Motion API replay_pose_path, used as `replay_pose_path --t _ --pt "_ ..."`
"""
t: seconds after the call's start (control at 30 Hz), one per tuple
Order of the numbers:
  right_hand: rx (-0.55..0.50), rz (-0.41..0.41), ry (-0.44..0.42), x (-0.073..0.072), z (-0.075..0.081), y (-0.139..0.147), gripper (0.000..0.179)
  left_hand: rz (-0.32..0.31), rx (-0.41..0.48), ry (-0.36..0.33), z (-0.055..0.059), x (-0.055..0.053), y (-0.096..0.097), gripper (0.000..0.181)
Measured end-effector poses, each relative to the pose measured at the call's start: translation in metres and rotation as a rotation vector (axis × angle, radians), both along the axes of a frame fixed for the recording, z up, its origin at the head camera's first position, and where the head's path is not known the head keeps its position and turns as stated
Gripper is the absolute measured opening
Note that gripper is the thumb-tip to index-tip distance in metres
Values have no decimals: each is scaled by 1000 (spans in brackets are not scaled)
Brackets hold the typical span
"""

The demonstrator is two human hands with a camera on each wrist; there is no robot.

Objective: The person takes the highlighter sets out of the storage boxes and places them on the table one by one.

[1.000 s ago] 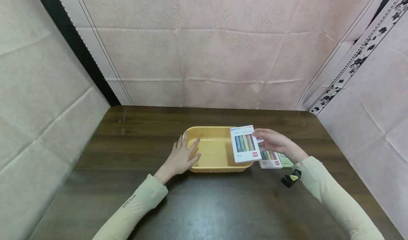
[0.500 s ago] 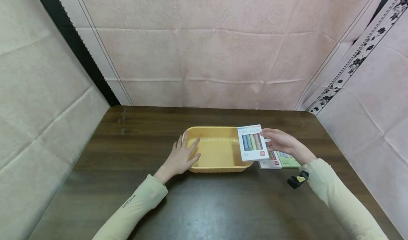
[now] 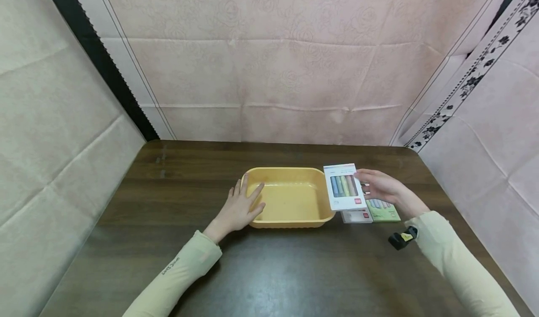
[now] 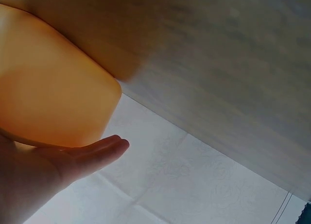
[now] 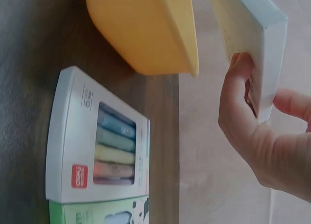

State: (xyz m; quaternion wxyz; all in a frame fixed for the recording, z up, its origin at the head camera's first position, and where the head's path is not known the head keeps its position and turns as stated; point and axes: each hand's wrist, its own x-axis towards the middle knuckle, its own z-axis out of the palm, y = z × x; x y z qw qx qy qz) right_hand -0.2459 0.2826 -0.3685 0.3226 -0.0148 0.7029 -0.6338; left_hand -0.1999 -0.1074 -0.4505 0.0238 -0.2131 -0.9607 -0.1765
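My right hand [image 3: 383,187] pinches a white box of highlighters [image 3: 344,187] by its right edge, thumb on one face and fingers on the other. The box is up in the air, its window of pastel pens facing up toward the head camera. It overlaps the right end of a yellow plastic tray [image 3: 290,202] in the head view. My left hand [image 3: 237,208] rests on the tray's left rim with fingers spread. Below the right hand, a second white highlighter box [image 5: 97,141] lies on the table beside a green box [image 5: 92,212] with a panda picture.
The dark brown wooden table [image 3: 273,270] ends at a pale patterned cloth [image 3: 269,87] hanging behind it. More pale cloth hangs on the left and right. A small black device [image 3: 403,237] sits on the right wrist.
My right hand has moved rightward with the held highlighter box, from over the tray's right part to its right edge and the lying boxes. The left hand and tray have stayed put.
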Motion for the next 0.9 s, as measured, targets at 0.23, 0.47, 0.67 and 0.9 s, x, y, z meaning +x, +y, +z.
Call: replay_pose_path --t 0.23,0.47,0.67,0.9 --pt "-31 4 -31 -1 -3 15 32 -2 -4 -1 1 1 0 59" --pt "15 -10 -48 0 -5 28 46 -2 9 4 1 2 0 58" --pt "22 4 -55 0 -10 41 23 -3 16 -14 0 2 0 58" --pt "-114 151 -61 -8 -23 69 17 -4 12 -9 1 1 0 58"
